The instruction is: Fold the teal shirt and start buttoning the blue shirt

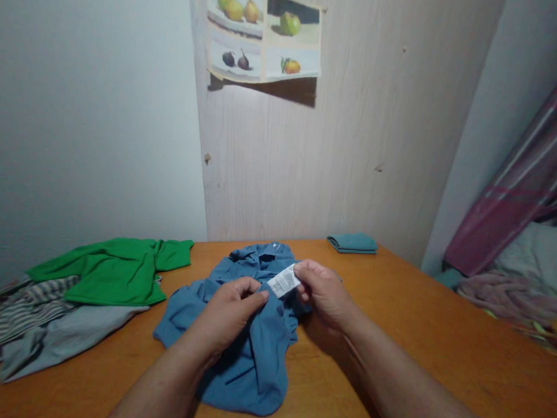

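A crumpled blue shirt (250, 373) lies on the wooden table in front of me, its collar toward the wall. My left hand (237, 305) is closed on the shirt's cloth, beside the base of a white care label (283, 281). Between the thumb and fingers of my right hand (322, 291) the label's free end is pinched. The label is stretched out flat, with small print facing me that is too fine to read.
A heap of clothes lies at the left: a green shirt (120, 271) over striped cloth (35, 312) and a grey garment (72, 340). At the table's (392, 356) back edge sits a folded teal cloth (353, 242). Fruit pictures (263, 33) hang on the wall.
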Demonstrator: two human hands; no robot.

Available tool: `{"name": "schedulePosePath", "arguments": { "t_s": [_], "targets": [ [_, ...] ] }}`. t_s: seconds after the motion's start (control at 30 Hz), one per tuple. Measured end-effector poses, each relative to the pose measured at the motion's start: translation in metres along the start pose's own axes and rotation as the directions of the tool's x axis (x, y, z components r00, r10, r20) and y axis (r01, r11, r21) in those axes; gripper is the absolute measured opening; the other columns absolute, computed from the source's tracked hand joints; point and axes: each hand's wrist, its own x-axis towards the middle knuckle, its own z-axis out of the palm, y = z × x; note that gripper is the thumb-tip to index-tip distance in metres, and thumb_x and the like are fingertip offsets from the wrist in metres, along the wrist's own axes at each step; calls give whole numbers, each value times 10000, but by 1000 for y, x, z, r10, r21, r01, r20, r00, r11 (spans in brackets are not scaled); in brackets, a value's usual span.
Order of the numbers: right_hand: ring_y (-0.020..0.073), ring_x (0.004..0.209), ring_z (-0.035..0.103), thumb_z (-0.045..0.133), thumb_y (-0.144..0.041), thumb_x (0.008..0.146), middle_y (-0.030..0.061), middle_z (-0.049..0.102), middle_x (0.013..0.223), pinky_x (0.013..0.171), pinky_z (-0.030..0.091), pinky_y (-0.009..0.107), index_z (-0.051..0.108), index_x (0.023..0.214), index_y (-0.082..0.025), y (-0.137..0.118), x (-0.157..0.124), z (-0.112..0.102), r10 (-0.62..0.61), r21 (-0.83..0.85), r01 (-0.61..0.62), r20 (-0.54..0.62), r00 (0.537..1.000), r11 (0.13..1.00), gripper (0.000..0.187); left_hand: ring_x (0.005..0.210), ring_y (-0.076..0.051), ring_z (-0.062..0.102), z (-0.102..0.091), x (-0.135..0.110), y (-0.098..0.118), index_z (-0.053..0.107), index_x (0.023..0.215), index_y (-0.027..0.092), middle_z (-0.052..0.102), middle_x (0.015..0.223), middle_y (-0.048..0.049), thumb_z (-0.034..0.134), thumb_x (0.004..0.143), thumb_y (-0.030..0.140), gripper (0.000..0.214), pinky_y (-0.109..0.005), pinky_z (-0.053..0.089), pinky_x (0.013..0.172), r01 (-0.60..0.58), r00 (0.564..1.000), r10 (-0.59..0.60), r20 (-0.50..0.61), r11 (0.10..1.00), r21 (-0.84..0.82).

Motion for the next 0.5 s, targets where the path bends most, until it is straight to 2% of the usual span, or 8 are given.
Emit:
{"name": "schedulePosePath", "arguments": {
  "t_s": [0.27,0.5],
  "targets": [
    [80,470,352,674,-436,805,-43,473,560,445,254,208,550,712,-197,1,-1,0,8,27,-8,18,1000,1000,286,517,-110,414,-1,1,1,627,690,184,533,601,27,746,705,467,307,-220,290,506,13,1000,-13,3,1000,22],
    [73,474,352,686,-449,794,-42,477,566,449,243,206,549,703,-191,-3,-7,7,25,34,-25,5,1000,999,306,522,-107,398,-2,0,3,616,670,187,504,571,36,687,749,444,278,-223,271,506,10,995,-3,-102,998,64]
  ]
}}
